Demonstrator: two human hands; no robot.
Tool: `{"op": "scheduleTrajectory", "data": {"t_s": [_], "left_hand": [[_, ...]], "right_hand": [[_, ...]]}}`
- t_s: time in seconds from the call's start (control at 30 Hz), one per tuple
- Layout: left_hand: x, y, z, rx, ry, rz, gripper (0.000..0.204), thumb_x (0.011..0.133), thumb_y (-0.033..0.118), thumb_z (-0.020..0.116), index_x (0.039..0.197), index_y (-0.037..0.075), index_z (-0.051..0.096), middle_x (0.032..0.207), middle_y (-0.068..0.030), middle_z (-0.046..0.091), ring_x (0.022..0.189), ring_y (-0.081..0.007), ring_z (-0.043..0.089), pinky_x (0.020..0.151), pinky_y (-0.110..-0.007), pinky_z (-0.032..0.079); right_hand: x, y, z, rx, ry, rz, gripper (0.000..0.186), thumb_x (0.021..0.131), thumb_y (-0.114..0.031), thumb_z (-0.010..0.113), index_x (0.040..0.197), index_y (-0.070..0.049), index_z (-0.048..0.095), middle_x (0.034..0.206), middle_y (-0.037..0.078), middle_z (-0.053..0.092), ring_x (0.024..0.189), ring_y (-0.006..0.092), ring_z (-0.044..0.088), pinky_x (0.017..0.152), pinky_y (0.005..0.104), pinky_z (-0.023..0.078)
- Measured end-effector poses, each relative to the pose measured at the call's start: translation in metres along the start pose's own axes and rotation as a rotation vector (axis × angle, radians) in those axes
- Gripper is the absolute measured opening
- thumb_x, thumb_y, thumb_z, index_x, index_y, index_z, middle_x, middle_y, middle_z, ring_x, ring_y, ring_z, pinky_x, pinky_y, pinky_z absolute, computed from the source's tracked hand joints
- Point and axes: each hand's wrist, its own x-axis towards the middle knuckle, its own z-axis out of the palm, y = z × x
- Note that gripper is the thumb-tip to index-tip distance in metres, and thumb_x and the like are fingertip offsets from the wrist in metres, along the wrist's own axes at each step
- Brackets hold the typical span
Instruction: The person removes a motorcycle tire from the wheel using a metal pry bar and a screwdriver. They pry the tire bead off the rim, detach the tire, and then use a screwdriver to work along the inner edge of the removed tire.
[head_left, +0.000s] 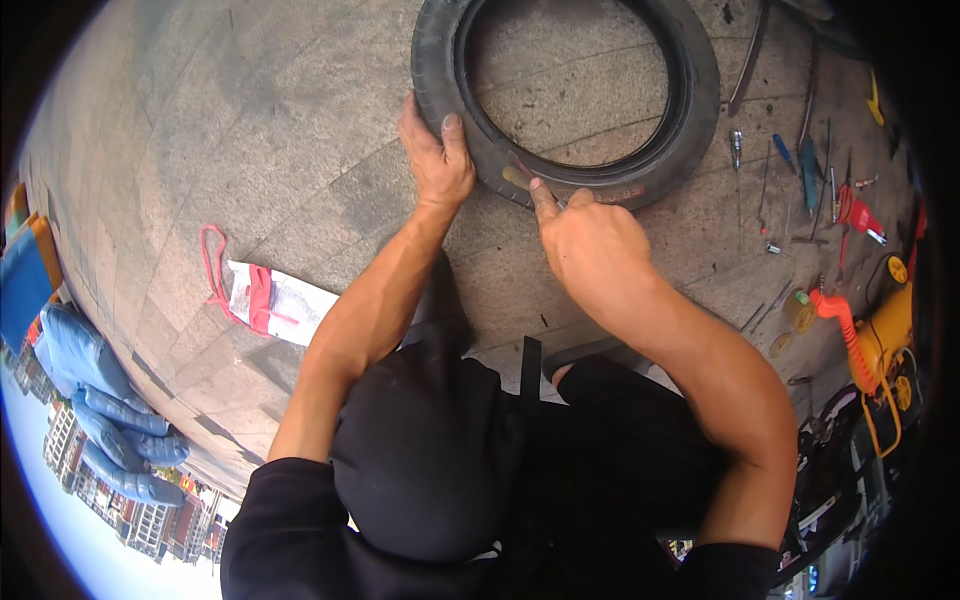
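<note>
A black tire (pixel 697 100) lies flat on the paving ahead of me. My left hand (pixel 437 160) grips its near left edge, thumb on the sidewall and fingers along the outer tread. Over the near sidewall, my right hand (pixel 595 235) is closed, its index finger stretched forward and pressing down. A thin strip runs from that fingertip toward the inner rim, and a bit of metal shows below the finger; the kind of tool is mostly hidden. A yellowish-brown patch (pixel 516 177) marks the sidewall beside the fingertip.
Right of the tire lie a blue-handled screwdriver (pixel 782 148), a red-handled tool (pixel 862 214) and several metal rods. Farther right stands a yellow air compressor (pixel 885 335) with an orange coiled hose (pixel 848 330). A white pouch with a red strap (pixel 275 303) lies left. A person in jeans (pixel 90 365) is at far left.
</note>
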Motion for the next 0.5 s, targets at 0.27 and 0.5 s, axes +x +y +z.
{"op": "scheduleTrajectory", "data": {"t_s": [0.27, 0.5], "left_hand": [[-0.001, 0.002, 0.001, -0.030, 0.009, -0.014, 0.066, 0.099, 0.034, 0.050, 0.143, -0.011, 0.028, 0.140, -0.0300, 0.038, 0.130, -0.0426, 0.038, 0.112, -0.048, 0.027], [-0.001, 0.001, 0.002, -0.032, 0.008, -0.044, 0.066, 0.100, 0.034, 0.048, 0.144, -0.010, 0.028, 0.142, -0.0298, 0.037, 0.132, -0.0428, 0.036, 0.113, -0.048, 0.026]], "right_hand": [[0.026, 0.027, -0.022, 0.251, 0.089, -0.054, 0.052, 0.081, -0.006, 0.060, 0.132, 0.004, 0.055, 0.076, 0.026, 0.066, 0.073, 0.0398, 0.068, 0.068, 0.0460, 0.055], [0.039, 0.007, -0.014, 0.193, 0.005, -0.068, 0.040, 0.085, -0.005, 0.054, 0.124, 0.005, 0.060, 0.078, 0.021, 0.069, 0.075, 0.0358, 0.070, 0.068, 0.0440, 0.057]]}}
